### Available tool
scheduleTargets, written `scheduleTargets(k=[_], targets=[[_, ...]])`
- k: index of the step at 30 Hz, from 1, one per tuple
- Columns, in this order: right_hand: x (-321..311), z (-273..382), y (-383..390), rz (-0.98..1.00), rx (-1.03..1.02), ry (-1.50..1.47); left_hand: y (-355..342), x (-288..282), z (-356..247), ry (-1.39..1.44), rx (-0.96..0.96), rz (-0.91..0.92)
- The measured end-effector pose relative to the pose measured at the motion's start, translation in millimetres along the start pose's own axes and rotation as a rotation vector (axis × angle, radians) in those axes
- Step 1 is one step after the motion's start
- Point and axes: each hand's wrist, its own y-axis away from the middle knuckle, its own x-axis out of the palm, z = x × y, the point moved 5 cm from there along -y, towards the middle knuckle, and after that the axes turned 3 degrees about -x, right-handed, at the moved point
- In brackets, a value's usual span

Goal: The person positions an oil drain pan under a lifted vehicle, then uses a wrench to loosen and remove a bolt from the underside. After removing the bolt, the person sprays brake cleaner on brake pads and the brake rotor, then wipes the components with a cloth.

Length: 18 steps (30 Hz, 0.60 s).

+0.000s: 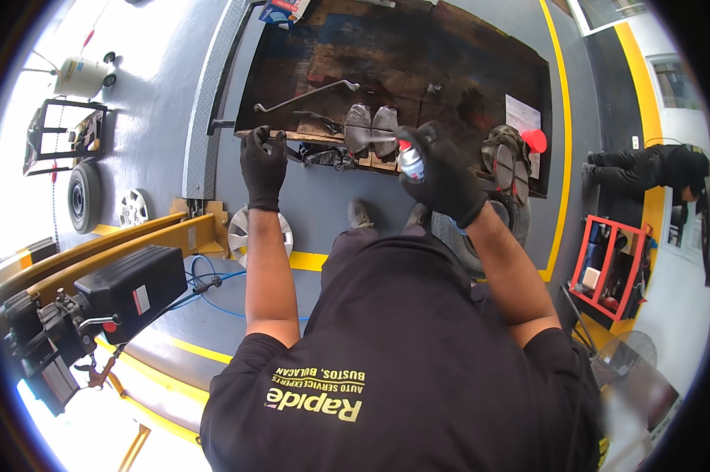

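My black-gloved left hand (262, 165) is at the dark wooden bench's (347, 47) near edge, fingertips beside the plank, fingers curved and apart with nothing visible in them. My gloved right hand (449, 177) is closed on a spray can (411, 162) with a red nozzle. A pale streak of spray reaches leftward over two brake pads (357, 126) standing side by side on the near edge. Beside them lie a long double-ended wrench (308, 95) and a dark tool (316, 119). Farther right are more dusty pads (503, 167), a red cap (533, 141) and a white paper (522, 110).
A yellow lift arm (111, 244) with a black housing and blue hose is at the lower left. Tires (82, 197) and wheel covers (132, 208) lie on the floor. Another person (654, 169) bends over at the right, near a red cart (606, 263).
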Motion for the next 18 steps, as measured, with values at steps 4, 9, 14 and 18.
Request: scheduleTargets(k=[4,9,14,18], targets=[[-11,-10,3,-0.124,0.057,-0.005,-3,1,2,-0.017,0.011,0.007],[-12,-27,-6,-0.130,0.064,-0.038,-3,-1,-3,-0.067,0.062,-0.005],[-11,-28,-3,-0.157,0.077,-0.078,-6,-5,-12,-0.063,0.034,0.020],[-5,-18,10,-0.109,0.090,-0.119,-35,2,-29,-0.254,0.143,0.026]])
